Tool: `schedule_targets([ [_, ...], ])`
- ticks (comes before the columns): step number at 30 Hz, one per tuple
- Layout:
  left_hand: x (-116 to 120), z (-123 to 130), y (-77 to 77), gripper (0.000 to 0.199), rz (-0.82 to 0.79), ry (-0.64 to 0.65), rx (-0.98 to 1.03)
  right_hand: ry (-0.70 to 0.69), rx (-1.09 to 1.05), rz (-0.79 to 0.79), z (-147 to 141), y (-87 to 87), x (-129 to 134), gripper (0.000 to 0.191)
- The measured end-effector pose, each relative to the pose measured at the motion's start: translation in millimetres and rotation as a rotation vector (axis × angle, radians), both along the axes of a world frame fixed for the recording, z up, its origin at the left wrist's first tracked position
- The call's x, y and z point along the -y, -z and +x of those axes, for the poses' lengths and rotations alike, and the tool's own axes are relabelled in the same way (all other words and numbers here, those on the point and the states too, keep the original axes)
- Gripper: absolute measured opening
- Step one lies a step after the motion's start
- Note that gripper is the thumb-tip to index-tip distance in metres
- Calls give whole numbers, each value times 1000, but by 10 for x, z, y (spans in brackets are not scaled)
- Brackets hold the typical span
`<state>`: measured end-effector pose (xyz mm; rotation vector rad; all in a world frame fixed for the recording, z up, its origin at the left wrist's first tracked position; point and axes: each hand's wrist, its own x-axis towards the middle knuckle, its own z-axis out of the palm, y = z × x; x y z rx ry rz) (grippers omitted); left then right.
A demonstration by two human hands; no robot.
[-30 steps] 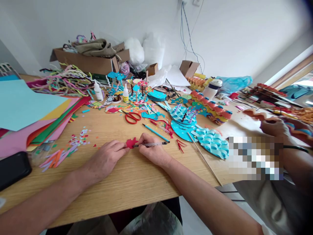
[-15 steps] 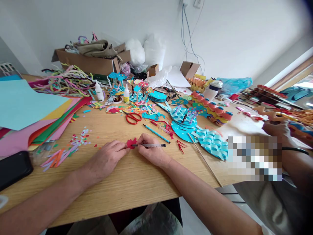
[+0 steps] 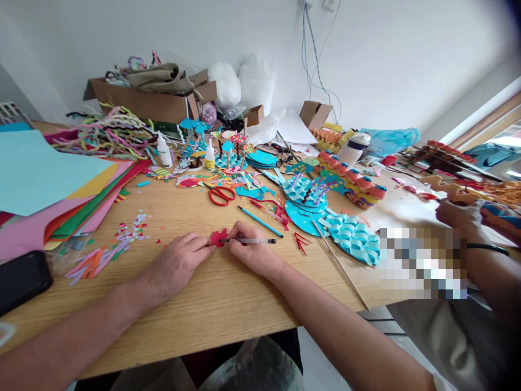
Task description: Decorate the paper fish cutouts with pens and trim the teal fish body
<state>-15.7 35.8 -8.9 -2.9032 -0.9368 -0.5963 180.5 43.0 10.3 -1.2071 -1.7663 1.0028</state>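
Note:
A small red paper cutout [image 3: 218,237] with a jagged edge lies on the wooden table between my hands. The fingertips of my left hand [image 3: 183,259] are pressed together on its left edge and pin it down. My right hand [image 3: 253,254] grips a pen [image 3: 258,241] with a clear barrel and dark ends, its tip at the red cutout. Beyond them lie red-handled scissors [image 3: 222,195] and a blue pen [image 3: 260,221]. Bent red strips [image 3: 301,243] rest to the right of my right hand.
Coloured paper sheets [image 3: 44,174] and a black phone [image 3: 25,282] are at the left, with paper scraps [image 3: 134,227] nearby. Glue bottles [image 3: 164,151] stand farther back. Woven blue paper pieces [image 3: 353,239] and a wooden stick [image 3: 342,265] lie right. A co-worker's hand [image 3: 462,217] is at far right.
Both hands keep almost the same position, the pen still at the red cutout. The view has shifted very slightly.

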Motion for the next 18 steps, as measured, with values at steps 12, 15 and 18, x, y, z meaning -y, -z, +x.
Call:
schedule_targets([
  [12,5,6,-4,31,-27,-11,10,-4,-53,-47,-16,-18,4,12],
  [15,10,11,-23,31,-33,-10,-1,-12,-32,-43,-30,-12,1,13],
  [18,17,14,-40,31,-42,-15,-12,-14,-17,-44,-38,-14,1,14],
])
